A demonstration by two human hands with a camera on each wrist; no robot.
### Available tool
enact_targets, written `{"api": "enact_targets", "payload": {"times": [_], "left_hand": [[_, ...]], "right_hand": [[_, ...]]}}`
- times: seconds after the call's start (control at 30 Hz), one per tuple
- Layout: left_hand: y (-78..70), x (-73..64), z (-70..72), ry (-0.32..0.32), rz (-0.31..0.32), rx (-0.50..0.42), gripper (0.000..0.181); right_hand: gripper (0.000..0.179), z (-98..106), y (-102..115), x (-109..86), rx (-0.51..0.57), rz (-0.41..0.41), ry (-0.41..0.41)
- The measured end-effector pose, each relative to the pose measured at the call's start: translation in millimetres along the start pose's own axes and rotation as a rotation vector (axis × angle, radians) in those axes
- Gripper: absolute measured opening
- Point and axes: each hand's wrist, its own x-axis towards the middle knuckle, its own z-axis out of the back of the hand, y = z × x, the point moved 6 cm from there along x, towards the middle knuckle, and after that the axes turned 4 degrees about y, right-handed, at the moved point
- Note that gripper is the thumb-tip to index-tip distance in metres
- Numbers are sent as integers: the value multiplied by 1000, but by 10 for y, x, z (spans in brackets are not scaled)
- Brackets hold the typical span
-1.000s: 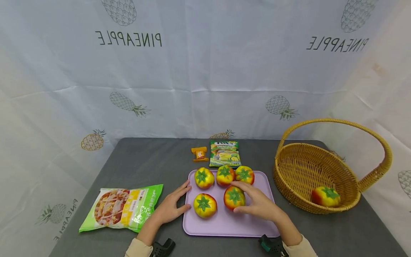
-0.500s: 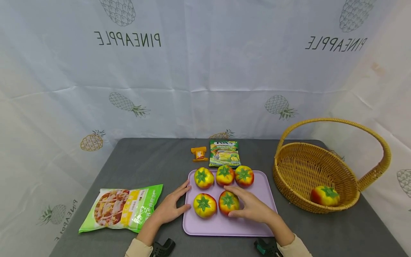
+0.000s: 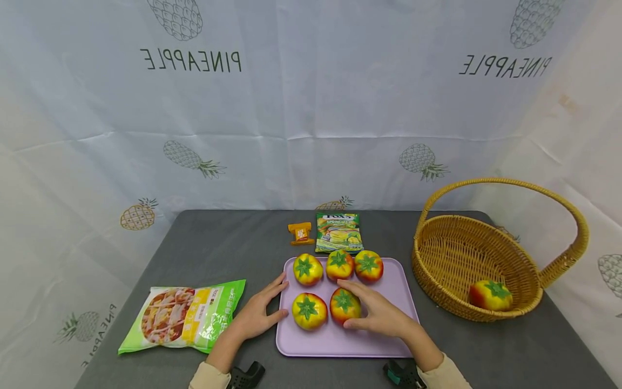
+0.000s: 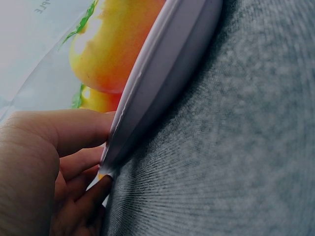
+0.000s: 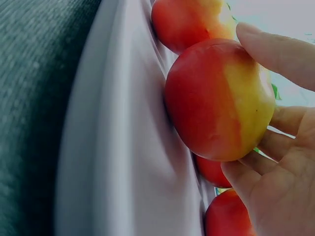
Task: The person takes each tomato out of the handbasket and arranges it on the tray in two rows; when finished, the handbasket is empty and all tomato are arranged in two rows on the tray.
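Note:
Several red-and-yellow fruits with green leafy tops lie on a lilac tray [image 3: 374, 344]. My right hand [image 3: 381, 313] holds the front right fruit [image 3: 344, 307] between thumb and fingers. In the right wrist view that held fruit [image 5: 216, 101] stands close over the tray, the thumb near one side and the fingers curved behind the other. Just left of it sits another fruit [image 3: 309, 312]. Along the back of the tray are three more, including a back left fruit [image 3: 308, 269]. My left hand [image 3: 259, 312] touches the tray's left rim [image 4: 142, 73] with its fingertips and thumb, fingers loosely extended.
A wicker basket [image 3: 461, 254] with a tall handle stands at the right, one fruit [image 3: 491, 295] inside. Behind the tray lie a green candy bag [image 3: 338, 232] and a small orange packet [image 3: 301, 233]. A green-and-white food bag [image 3: 182, 316] lies at the left.
My right hand has shifted left with its fruit, bringing it beside the front left fruit, then stayed nearly still. The left hand has kept its place on the tray rim.

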Motion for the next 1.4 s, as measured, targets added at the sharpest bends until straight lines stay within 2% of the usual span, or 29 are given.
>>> {"api": "enact_targets", "payload": {"times": [0.83, 1.07, 1.17, 1.4], "left_hand": [[-7, 9, 37, -8, 2, 4, 65], [-13, -1, 33, -20, -18, 16, 64], [-5, -3, 22, -12, -11, 10, 65], [2, -10, 5, 0, 0, 6, 65]], "right_hand": [[79, 126, 30, -25, 6, 6, -41], [74, 307, 74, -117, -87, 77, -108], [73, 401, 70, -194, -84, 80, -140], [69, 686, -47, -467, -169, 80, -261]]}}
